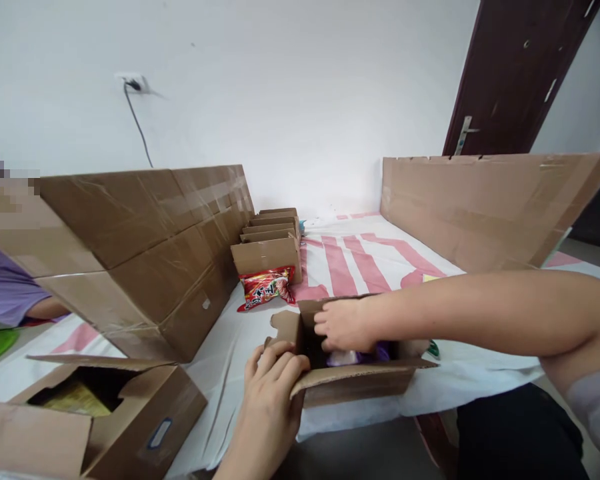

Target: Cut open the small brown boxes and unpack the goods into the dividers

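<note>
A small cardboard box point(360, 387) with raised flaps stands at the table's near edge, in front of me. My left hand point(275, 380) is closed around its left side, with the fingers over the flap edge. From the right, my right hand point(347, 325) reaches into the box's opening. Its fingers are apart and slightly bent, with nothing visible between them; the palm side is hidden. Under that hand lies a purple-and-white package point(347, 358), partly covered by the front flap. Just beyond the box is a red snack packet point(267, 288) with white lettering.
At the lower left, another open cardboard box point(145, 417) holds something yellow. Tall cardboard partitions stand on the left point(145, 247) and right point(480, 207). A row of open boxes point(265, 253) runs toward the wall. A person in purple clothing point(10, 283) is behind the left partition.
</note>
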